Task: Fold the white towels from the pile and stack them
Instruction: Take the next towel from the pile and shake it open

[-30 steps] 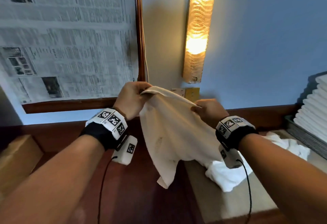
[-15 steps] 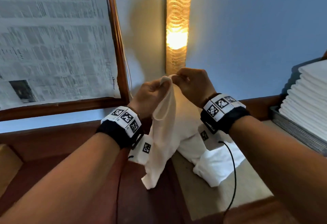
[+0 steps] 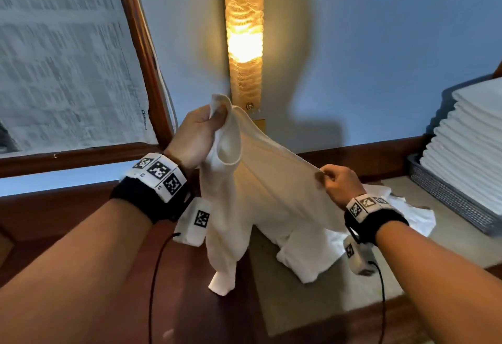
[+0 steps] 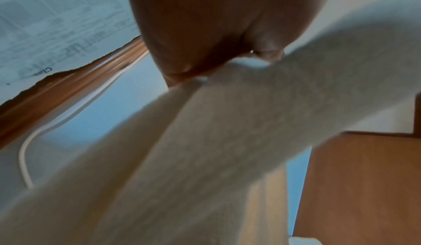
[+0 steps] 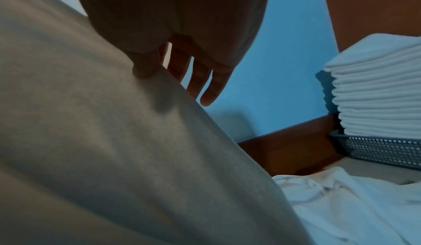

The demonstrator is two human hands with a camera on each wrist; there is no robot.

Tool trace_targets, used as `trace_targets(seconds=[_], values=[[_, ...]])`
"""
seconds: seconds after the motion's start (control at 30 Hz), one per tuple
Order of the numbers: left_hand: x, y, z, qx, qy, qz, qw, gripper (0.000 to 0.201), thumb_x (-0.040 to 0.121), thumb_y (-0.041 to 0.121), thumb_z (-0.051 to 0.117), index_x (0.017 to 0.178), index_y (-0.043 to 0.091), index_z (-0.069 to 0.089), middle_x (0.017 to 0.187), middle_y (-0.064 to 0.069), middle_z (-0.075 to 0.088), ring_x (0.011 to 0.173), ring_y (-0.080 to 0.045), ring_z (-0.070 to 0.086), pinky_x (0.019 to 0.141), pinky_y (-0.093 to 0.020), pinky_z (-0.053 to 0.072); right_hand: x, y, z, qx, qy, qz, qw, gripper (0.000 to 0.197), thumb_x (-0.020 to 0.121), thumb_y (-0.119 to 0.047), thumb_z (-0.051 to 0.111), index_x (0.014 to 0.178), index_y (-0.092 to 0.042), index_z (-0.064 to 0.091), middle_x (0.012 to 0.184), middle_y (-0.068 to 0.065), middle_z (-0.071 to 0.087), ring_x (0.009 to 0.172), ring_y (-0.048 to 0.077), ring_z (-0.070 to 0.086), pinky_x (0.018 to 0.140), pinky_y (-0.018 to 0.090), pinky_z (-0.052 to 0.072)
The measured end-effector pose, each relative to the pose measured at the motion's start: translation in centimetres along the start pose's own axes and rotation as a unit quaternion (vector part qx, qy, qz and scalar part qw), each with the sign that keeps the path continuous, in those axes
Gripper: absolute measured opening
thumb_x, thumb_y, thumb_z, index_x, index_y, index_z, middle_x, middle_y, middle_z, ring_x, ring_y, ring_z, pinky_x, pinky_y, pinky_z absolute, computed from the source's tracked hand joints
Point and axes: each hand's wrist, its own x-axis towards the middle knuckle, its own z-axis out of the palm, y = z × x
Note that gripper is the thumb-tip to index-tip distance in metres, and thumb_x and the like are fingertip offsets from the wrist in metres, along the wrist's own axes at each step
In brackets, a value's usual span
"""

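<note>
Holding a soft white terry towel (image 3: 260, 191) aloft above the beige countertop's (image 3: 274, 303) left edge: left hand (image 3: 197, 133) pinching one bunched corner high, right hand (image 3: 341, 185) pinching the taut edge lower; crumpled white towel pile (image 3: 407, 216) lying beneath, near the folded stack (image 3: 467, 137) in a grey mesh tray (image 3: 445, 202).

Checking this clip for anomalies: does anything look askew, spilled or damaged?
Nothing stands out. Left hand and right hand hold a towel up; the unfolded pile lies crumpled, the folded stack sits neat.
</note>
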Motion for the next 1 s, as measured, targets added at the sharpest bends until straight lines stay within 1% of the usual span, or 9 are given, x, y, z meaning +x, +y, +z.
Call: trace_targets(seconds=[0.13,0.27,0.33,0.43,0.53,0.67,0.8,0.87,1.0], values=[[-1.6,-0.9,3.0,-0.071,-0.021,-0.036,0.997,0.030,0.105,0.026,0.050,0.083,0.011,0.063,0.072,-0.002,0.064,0.067,-0.014,0.061,0.066,-0.027,0.049,1.2,-4.2,-0.8,0.044,0.023,-0.102,0.993,0.013,0.092,-0.008,0.059,0.090,-0.009,0.071,0.089,0.010,0.072,0.086,0.028,0.065,0.078,0.036,0.050],[-2.3,-0.8,5.9,-0.106,-0.007,-0.032,0.994,0.038,0.089,0.053,0.060,0.091,0.017,0.072,0.098,-0.021,0.070,0.094,-0.033,0.064,0.088,-0.055,0.051,1.1,-12.1,-3.5,0.059,0.053,-0.276,0.958,0.010,0.088,-0.009,0.067,0.082,-0.009,0.074,0.067,-0.001,0.064,0.064,0.010,0.055,0.064,0.013,0.040],[-2.7,0.0,6.9,-0.115,-0.009,-0.039,0.993,0.040,0.090,0.050,0.058,0.097,0.013,0.072,0.109,-0.028,0.069,0.105,-0.043,0.066,0.095,-0.059,0.050,1.4,-14.1,-5.0,0.035,0.075,-0.287,0.954,0.021,0.088,-0.023,0.065,0.069,-0.016,0.069,0.056,-0.006,0.055,0.055,0.016,0.048,0.061,0.026,0.045],[-3.0,1.2,6.7,-0.049,-0.020,-0.022,0.998,0.038,0.095,0.048,0.055,0.088,0.014,0.069,0.096,-0.018,0.071,0.093,-0.032,0.068,0.093,-0.054,0.051,0.4,-14.7,-6.5,-0.005,0.078,-0.269,0.960,0.040,0.088,-0.040,0.057,0.052,-0.026,0.046,0.047,-0.009,0.042,0.049,0.013,0.038,0.055,0.035,0.041],[-3.5,2.7,4.9,0.033,-0.014,0.006,0.999,0.044,0.084,0.066,0.049,0.077,0.028,0.069,0.084,-0.003,0.070,0.084,-0.022,0.065,0.087,-0.048,0.054,-3.1,-14.0,-5.9,0.006,0.057,-0.304,0.951,0.034,0.088,-0.044,0.051,0.060,-0.033,0.035,0.050,-0.010,0.040,0.055,0.023,0.029,0.052,0.029,0.029],[-5.6,4.0,1.7,0.042,-0.018,0.024,0.999,0.039,0.092,0.055,0.049,0.081,0.023,0.068,0.084,0.002,0.069,0.085,-0.018,0.065,0.087,-0.043,0.053,-5.8,-10.3,-2.1,-0.065,-0.005,-0.261,0.963,0.024,0.092,-0.038,0.055,0.080,-0.019,0.064,0.065,0.001,0.062,0.059,0.020,0.054,0.059,0.024,0.033],[-8.2,3.5,-4.2,0.003,0.033,0.014,0.999,0.042,0.095,0.054,0.053,0.087,0.016,0.068,0.085,-0.005,0.074,0.086,-0.021,0.070,0.088,-0.045,0.055,-8.1,-6.6,-0.3,-0.033,-0.005,-0.061,0.998,0.030,0.090,-0.015,0.066,0.065,-0.030,0.060,0.059,-0.013,0.054,0.070,0.019,0.055,0.064,0.028,0.035],[-10.1,3.2,-6.6,-0.014,0.041,0.004,0.999,0.049,0.091,0.057,0.055,0.091,0.010,0.069,0.090,-0.012,0.073,0.089,-0.027,0.069,0.092,-0.051,0.052,-9.3,-7.9,-0.1,0.014,0.022,-0.008,1.000,0.016,0.084,-0.016,0.062,0.074,-0.028,0.068,0.071,-0.007,0.063,0.079,0.020,0.060,0.066,0.027,0.036],[-13.8,2.7,-9.4,-0.058,0.053,-0.033,0.996,0.037,0.103,0.039,0.051,0.089,0.011,0.069,0.087,-0.006,0.074,0.087,-0.022,0.070,0.088,-0.041,0.055,-10.2,-16.1,1.2,0.099,0.053,-0.042,0.993,0.031,0.085,-0.001,0.051,0.104,-0.012,0.073,0.107,0.009,0.072,0.105,0.022,0.062,0.082,0.022,0.039]])
